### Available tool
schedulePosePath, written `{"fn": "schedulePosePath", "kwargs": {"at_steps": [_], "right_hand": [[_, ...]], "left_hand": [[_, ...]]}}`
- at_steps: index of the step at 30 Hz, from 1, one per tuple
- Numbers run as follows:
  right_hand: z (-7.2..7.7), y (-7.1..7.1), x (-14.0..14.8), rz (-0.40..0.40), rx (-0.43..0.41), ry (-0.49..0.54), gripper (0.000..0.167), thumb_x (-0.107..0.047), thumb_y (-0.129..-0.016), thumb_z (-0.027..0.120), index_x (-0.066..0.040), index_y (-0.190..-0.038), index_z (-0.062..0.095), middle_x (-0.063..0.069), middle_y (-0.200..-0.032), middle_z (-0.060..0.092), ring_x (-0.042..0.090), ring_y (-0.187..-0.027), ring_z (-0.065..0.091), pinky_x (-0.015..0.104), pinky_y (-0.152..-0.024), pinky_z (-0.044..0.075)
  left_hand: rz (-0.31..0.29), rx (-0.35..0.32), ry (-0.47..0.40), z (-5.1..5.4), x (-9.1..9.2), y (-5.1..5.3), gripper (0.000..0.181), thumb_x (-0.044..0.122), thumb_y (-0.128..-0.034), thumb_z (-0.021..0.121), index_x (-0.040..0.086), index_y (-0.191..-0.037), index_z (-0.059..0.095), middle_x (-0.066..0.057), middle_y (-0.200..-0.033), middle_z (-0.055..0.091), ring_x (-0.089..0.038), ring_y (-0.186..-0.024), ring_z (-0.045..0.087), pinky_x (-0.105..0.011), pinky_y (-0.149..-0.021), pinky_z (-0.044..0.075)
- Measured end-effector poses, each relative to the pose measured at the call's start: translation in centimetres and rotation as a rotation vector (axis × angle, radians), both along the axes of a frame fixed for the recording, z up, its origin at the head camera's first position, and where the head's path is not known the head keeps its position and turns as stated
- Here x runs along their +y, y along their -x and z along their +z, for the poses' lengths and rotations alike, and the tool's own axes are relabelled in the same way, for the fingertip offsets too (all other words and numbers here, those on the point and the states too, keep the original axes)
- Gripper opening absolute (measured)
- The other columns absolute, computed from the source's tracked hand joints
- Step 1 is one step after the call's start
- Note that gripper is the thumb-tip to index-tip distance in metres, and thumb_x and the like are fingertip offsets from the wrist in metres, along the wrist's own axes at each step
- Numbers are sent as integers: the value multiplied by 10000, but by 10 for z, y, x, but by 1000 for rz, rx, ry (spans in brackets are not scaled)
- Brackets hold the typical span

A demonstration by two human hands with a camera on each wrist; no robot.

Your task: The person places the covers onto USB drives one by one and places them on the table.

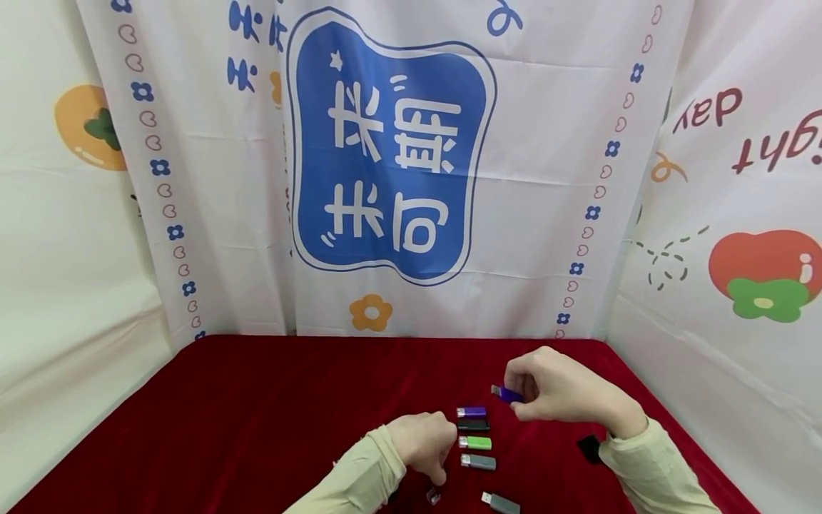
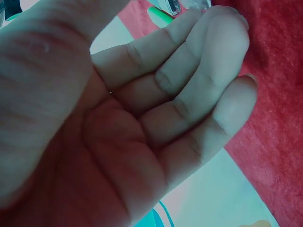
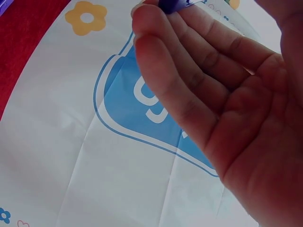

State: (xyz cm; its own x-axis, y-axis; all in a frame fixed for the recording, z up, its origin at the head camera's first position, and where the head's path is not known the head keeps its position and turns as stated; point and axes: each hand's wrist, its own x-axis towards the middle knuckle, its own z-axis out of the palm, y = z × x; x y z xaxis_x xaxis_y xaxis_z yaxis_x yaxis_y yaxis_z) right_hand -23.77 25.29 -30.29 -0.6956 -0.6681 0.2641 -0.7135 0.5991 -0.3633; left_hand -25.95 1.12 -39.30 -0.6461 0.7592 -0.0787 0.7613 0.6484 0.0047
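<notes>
My right hand (image 1: 552, 385) pinches a purple USB stick (image 1: 510, 395) above the cloth, its metal plug pointing left. The right wrist view shows only part of the purple stick (image 3: 173, 4) at the fingertips. My left hand (image 1: 424, 441) is low over the cloth, loosely bent, left of a column of USB sticks. Just below its lower fingertip lies a small dark piece with a shiny end (image 1: 433, 495); whether they touch is unclear. The column holds a purple stick (image 1: 472, 412), a black one (image 1: 473, 425), a green one (image 1: 475, 442) and a grey one (image 1: 478, 462).
Another grey USB stick (image 1: 501, 502) lies apart near the front edge of view. A black object (image 1: 589, 449) sits partly behind the right sleeve. Dark red cloth (image 1: 257, 421) covers the table, and printed white curtains (image 1: 539, 214) enclose it at the back and sides.
</notes>
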Motion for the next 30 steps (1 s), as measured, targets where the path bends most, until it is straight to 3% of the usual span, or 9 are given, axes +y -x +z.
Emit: {"fn": "schedulePosePath", "kwargs": {"at_steps": [5, 10, 13, 21, 30], "right_hand": [[0, 1, -1, -2, -6, -5, 110, -106, -813, 764, -169, -804, 674, -139, -693, 595, 49, -594, 574, 260, -560, 513], [0, 1, 2, -6, 6, -7, 151, -80, -799, 757, -194, -788, 658, -140, -682, 591, 45, -589, 572, 258, -548, 508], [0, 1, 4, -6, 20, -3, 208, -50, -785, 751, -222, -780, 634, -138, -674, 588, 45, -583, 571, 257, -539, 504], [0, 1, 3, -23, 21, -6, 224, -46, -786, 751, -230, -779, 624, -136, -668, 578, 47, -580, 560, 260, -539, 500], [-5, 3, -3, -27, 64, -19, 247, -73, -774, 760, -263, -753, 603, -149, -649, 553, 35, -558, 532, 247, -525, 484]], "left_hand": [[-38, 37, -65, 5, -6, 2, 367, 189, -703, 844, 181, -497, 541, 154, -436, 407, 11, -402, 367, -173, -408, 344], [-106, 17, -166, 20, -14, 6, 498, 118, -749, 783, 174, -441, 396, 130, -420, 196, 5, -408, 157, -159, -398, 206], [-145, 24, -232, 30, -18, 8, 485, 65, -745, 731, 172, -448, 363, 118, -454, 150, -1, -440, 117, -160, -414, 166], [-160, 118, -345, 51, -29, 15, 190, 95, -811, 722, 162, -673, 609, 117, -633, 507, 20, -565, 423, -116, -513, 363], [-212, 221, -404, 58, -30, 11, 106, 139, -838, 728, 131, -761, 655, 67, -712, 545, -6, -632, 460, -101, -565, 380]]}}
